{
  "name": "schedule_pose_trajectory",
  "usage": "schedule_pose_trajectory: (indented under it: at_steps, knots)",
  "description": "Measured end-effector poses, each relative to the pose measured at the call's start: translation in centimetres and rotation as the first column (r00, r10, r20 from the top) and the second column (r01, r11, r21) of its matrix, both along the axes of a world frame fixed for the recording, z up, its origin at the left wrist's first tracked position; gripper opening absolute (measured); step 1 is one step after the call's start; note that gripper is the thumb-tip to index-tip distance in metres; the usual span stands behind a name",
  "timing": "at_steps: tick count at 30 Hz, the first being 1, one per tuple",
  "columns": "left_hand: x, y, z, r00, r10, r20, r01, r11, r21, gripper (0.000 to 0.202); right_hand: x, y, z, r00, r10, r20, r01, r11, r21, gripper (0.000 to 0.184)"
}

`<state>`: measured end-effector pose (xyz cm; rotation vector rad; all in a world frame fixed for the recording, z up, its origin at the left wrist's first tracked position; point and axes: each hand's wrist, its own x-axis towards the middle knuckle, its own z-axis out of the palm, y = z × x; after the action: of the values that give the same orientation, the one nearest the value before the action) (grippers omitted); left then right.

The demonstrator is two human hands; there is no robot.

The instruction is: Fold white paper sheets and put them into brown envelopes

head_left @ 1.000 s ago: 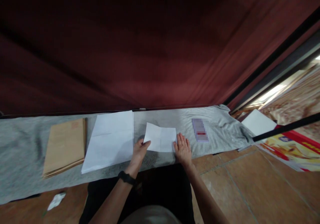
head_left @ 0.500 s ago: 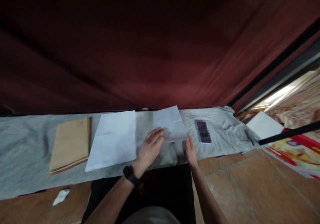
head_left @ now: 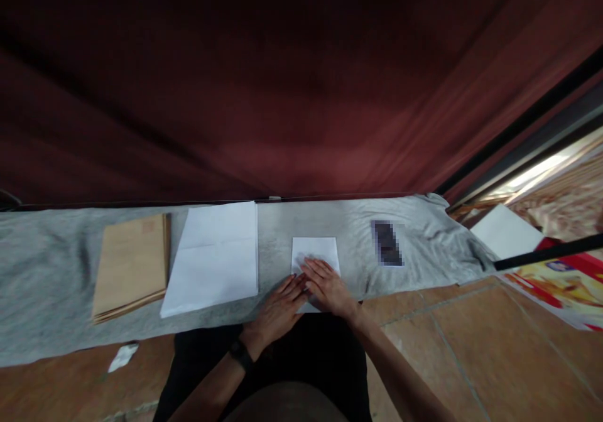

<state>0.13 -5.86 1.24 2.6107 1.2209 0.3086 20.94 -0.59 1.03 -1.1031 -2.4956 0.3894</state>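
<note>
A small folded white paper [head_left: 316, 250] lies on a grey cloth [head_left: 56, 265] spread over the floor in front of me. Both hands rest on the paper's near part. My left hand [head_left: 277, 308], with a black watch at the wrist, lies flat with fingers stretched toward the middle. My right hand [head_left: 327, 287] lies flat on the paper with fingers spread, its fingertips meeting the left hand's. Neither hand grips anything.
A stack of white sheets [head_left: 214, 257] lies left of the folded paper, and a stack of brown envelopes [head_left: 130, 265] further left. A phone [head_left: 387, 242] lies on the cloth to the right. A dark red curtain [head_left: 282, 95] hangs behind. A colourful poster [head_left: 560, 290] covers the floor tiles at right.
The paper was lifted and turned between both hands half a second ago; now it lies folded narrower and upright on the cloth, with both hands flat on it.
</note>
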Motion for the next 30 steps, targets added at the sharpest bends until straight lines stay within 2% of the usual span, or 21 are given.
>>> schedule_pose_trajectory:
  at_steps: [3,6,10,15,18,21,23,27,30]
  knots:
    - [0.0,-0.1,-0.3,0.999,0.007,-0.045,-0.008,1.000,-0.018,0.050,-1.4,1.1,-0.9,0.996,0.024,0.081,-0.026,0.999,0.020,0.047]
    - [-0.1,-0.2,-0.3,0.999,-0.006,-0.053,0.005,1.000,-0.017,0.061,-1.4,3.0,-1.4,0.993,-0.015,0.116,0.012,1.000,0.026,0.049]
    - [-0.6,-0.1,0.0,0.999,-0.034,-0.031,0.033,0.999,-0.021,0.069,0.0,5.6,-1.5,0.980,-0.150,0.133,0.144,0.988,0.053,0.051]
    - [-1.4,0.3,0.4,0.997,-0.033,0.063,0.036,0.998,-0.044,0.059,2.7,7.0,-1.4,0.958,-0.271,0.087,0.271,0.962,0.021,0.050]
    - [-1.6,0.7,0.5,0.991,-0.002,0.131,0.014,0.996,-0.090,0.056,4.8,5.8,-1.8,0.965,-0.261,-0.037,0.260,0.965,-0.029,0.045]
    - [-1.5,1.1,0.1,0.966,0.081,0.245,-0.058,0.993,-0.102,0.045,7.0,2.8,-2.3,0.957,-0.235,-0.170,0.226,0.972,-0.070,0.045]
    - [-1.3,1.3,-0.2,0.929,0.152,0.338,-0.121,0.986,-0.110,0.032,8.1,0.3,-2.3,0.964,-0.192,-0.183,0.170,0.977,-0.127,0.045]
    - [-1.0,1.3,-0.6,0.844,0.273,0.462,-0.210,0.960,-0.183,0.024,8.4,-3.3,-1.3,0.970,-0.157,-0.184,0.115,0.969,-0.218,0.039]
    - [-1.0,1.3,-0.4,0.804,0.333,0.493,-0.230,0.938,-0.259,0.026,7.6,-3.8,-0.4,0.961,-0.190,-0.199,0.139,0.960,-0.243,0.034]
